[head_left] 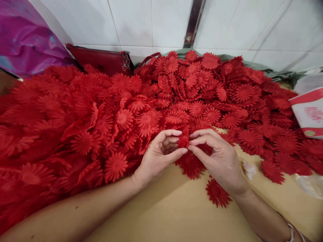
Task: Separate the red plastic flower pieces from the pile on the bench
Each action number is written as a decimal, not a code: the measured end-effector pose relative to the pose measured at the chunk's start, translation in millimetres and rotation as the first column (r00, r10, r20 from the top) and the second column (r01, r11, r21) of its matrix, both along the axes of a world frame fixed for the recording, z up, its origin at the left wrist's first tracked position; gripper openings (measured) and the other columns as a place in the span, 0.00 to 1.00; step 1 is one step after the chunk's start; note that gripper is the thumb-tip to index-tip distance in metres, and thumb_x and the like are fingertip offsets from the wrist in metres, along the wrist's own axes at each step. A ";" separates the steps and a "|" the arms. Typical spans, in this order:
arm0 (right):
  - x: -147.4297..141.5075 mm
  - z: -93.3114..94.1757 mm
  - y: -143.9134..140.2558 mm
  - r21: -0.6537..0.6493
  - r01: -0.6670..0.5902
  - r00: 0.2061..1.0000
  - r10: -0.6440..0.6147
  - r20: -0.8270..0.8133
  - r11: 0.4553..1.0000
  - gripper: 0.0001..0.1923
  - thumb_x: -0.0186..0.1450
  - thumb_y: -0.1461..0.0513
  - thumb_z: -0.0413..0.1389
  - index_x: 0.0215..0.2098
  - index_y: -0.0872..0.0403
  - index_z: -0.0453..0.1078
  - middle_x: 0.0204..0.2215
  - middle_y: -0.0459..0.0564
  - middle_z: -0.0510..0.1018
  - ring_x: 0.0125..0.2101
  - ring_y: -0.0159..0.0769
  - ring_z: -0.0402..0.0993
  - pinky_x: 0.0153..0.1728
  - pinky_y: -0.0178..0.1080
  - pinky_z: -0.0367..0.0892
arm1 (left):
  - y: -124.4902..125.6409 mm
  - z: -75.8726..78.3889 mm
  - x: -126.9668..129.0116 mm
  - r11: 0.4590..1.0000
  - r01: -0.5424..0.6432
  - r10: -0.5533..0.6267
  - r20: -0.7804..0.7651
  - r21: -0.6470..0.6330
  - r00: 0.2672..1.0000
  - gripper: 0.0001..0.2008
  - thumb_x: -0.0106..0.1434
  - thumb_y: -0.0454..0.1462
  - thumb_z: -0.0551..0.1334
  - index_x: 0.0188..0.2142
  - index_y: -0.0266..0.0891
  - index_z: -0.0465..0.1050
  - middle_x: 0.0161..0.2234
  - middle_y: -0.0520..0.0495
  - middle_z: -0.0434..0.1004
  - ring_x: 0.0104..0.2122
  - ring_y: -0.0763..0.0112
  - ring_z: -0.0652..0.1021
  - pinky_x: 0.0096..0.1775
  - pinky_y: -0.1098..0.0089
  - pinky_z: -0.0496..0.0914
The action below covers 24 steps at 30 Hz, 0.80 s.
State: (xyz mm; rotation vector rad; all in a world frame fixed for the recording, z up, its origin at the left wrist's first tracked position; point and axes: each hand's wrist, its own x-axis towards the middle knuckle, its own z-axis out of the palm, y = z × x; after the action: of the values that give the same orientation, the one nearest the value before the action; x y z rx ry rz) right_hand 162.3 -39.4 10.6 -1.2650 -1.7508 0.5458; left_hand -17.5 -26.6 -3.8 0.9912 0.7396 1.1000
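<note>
Between my two hands is a small red artificial flower piece [183, 141], its petals partly covered by my fingers. My left hand [161, 151] pinches it from the left with thumb and fingers. From the right, the thumb and fingertips of my right hand [214, 151] close on its edge. Just below lie loose red flower pieces, one dark red flower [191, 166] under my hands and another flower [217, 193] beside my right wrist. A large heap of red petal pieces [123, 119] spreads behind and to the left of my hands.
Tan tabletop [141, 218] shows in front of me. A red handbag [101, 58] and a purple plastic bag [27, 37] stand at the back left, against a white tiled wall [133, 20]. On the right are a red-and-white package [309, 112] and a crumpled white scrap [249, 169].
</note>
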 end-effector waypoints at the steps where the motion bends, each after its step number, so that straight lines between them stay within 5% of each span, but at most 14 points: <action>1: -0.2 -0.1 -0.1 -0.015 0.001 1.000 -0.001 -0.013 1.000 0.03 0.66 0.64 0.62 0.35 0.50 0.77 0.41 0.47 0.78 0.42 0.33 0.77 0.46 0.37 0.70 | -0.1 0.1 0.0 1.000 0.006 -0.006 0.001 0.002 1.000 0.18 0.58 0.30 0.71 0.46 0.41 0.72 0.37 0.53 0.78 0.38 0.78 0.78 0.44 0.77 0.74; 13: 3.5 -12.9 4.0 -0.234 -0.080 0.944 -0.001 -0.329 0.969 0.04 0.71 0.58 0.58 0.41 0.48 0.75 0.43 0.47 0.77 0.45 0.36 0.73 0.50 0.39 0.67 | 1.8 -4.3 0.5 0.996 -0.047 0.050 -0.040 0.081 0.998 0.14 0.63 0.30 0.66 0.48 0.40 0.71 0.36 0.52 0.76 0.36 0.78 0.76 0.43 0.78 0.71; 19: 10.6 -21.0 13.2 -0.246 0.013 0.809 -0.155 -0.566 0.969 0.05 0.68 0.57 0.61 0.35 0.47 0.71 0.32 0.42 0.71 0.34 0.31 0.69 0.40 0.35 0.66 | 1.1 -3.6 -0.6 0.992 -0.074 0.081 -0.069 0.098 0.994 0.16 0.63 0.28 0.64 0.49 0.41 0.70 0.36 0.53 0.70 0.35 0.79 0.72 0.41 0.79 0.69; 24: 9.9 -18.7 19.0 -0.290 0.069 0.700 -0.253 -0.667 0.955 0.06 0.64 0.59 0.64 0.38 0.47 0.72 0.34 0.42 0.76 0.35 0.31 0.73 0.43 0.36 0.69 | 0.6 -3.5 -1.0 0.993 -0.083 0.090 -0.083 0.090 0.992 0.17 0.63 0.28 0.64 0.50 0.42 0.69 0.36 0.54 0.68 0.35 0.79 0.71 0.41 0.79 0.68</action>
State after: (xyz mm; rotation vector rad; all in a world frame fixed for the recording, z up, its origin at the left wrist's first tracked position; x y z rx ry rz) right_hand 172.2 -20.3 -8.1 -1.1445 -0.9326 1.0098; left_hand -18.5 -26.1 -7.3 1.0943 0.8170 1.1781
